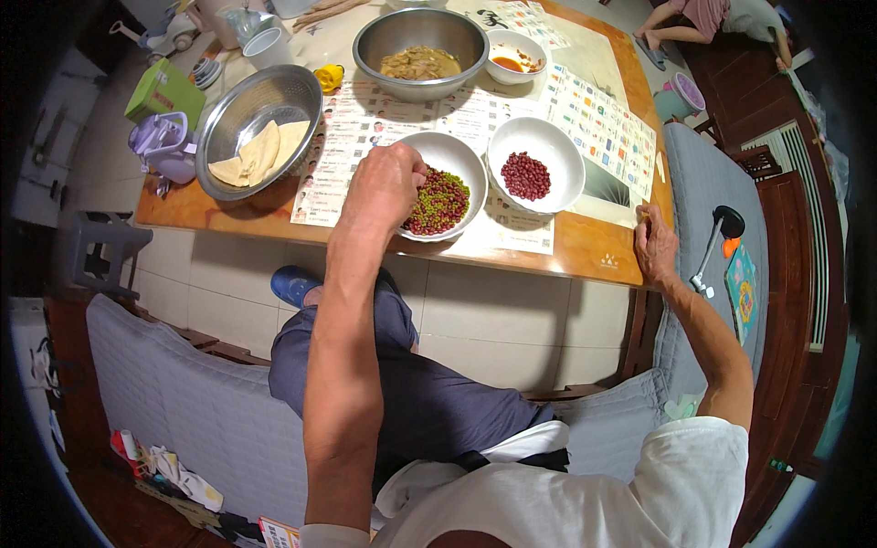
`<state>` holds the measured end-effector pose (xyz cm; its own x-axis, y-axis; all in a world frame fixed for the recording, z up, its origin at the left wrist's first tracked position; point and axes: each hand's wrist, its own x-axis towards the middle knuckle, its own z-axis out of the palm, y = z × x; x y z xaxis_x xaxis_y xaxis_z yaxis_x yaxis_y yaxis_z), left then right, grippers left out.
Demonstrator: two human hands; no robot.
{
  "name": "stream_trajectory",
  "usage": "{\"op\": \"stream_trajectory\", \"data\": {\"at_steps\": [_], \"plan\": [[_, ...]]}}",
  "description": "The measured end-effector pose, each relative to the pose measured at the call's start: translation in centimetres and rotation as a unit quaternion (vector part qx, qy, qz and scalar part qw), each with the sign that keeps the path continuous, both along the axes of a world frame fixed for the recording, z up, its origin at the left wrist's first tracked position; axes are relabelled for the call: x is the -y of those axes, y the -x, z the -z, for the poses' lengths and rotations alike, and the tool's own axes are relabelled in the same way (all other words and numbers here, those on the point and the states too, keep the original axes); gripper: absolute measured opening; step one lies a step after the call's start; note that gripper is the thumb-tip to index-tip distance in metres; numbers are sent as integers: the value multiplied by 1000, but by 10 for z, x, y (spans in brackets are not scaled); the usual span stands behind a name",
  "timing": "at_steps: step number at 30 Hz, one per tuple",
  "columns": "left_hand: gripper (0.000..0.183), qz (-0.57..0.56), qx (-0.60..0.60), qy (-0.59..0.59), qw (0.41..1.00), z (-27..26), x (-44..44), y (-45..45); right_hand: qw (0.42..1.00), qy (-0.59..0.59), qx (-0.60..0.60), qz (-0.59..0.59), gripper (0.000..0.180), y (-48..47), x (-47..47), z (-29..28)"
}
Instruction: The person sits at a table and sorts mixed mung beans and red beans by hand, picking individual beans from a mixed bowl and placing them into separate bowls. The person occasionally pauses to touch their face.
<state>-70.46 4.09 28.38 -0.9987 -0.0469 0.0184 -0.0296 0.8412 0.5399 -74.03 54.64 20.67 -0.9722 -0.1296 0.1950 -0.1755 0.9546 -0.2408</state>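
Observation:
My left hand is over the left side of a white bowl of mixed green and dark red beans. Its fingertips are bunched together just above the beans; whether they pinch any is hidden. Touching or nearly touching that bowl on the right is a second white bowl, which contains only dark red beans. At the right corner of the wooden table, my right hand rests with bent fingers on the edge. What lies under its fingers cannot be made out.
A perforated metal bowl with folded pale flat pieces is at left, near a purple lidded container and green box. Farther back are a steel bowl of brownish food and a sauce-stained bowl. Another person is at upper right.

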Motion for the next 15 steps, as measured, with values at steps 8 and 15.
{"op": "stream_trajectory", "data": {"at_steps": [8, 15], "plan": [[11, -42, -32, -61, 997, -1, 3, 1, 1000, -6, 0, 0, 25, -1, 2, -3], [13, -37, -227, -76, 970, -6, -19, 4, 1000, 0, -11, -1, 24, -1, -1, 0]]}}
